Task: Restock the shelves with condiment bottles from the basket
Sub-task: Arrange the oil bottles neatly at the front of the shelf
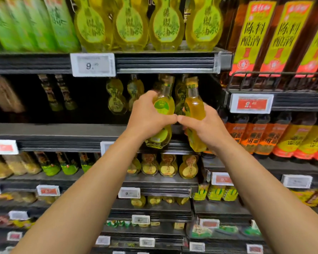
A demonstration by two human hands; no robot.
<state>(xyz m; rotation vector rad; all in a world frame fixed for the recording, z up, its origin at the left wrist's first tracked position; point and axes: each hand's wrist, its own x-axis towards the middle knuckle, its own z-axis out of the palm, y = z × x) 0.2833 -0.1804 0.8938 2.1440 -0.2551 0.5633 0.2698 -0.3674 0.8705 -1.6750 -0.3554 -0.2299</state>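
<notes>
The left hand [145,114] grips one oil bottle [161,107], the right hand [204,123] another [194,109], both raised before the half-filled middle shelf [62,132]. Neither is placed yet; the basket is out of view.

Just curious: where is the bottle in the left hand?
In the head view, centre, the left hand holds the bottle beside the right hand's bottle, before the dark shelf.

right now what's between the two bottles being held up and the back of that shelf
In the head view, a few matching yellow oil bottles already stand in the shadow behind the left-hand bottle and the right-hand bottle. Left of them the shelf looks dark and bare.
</notes>
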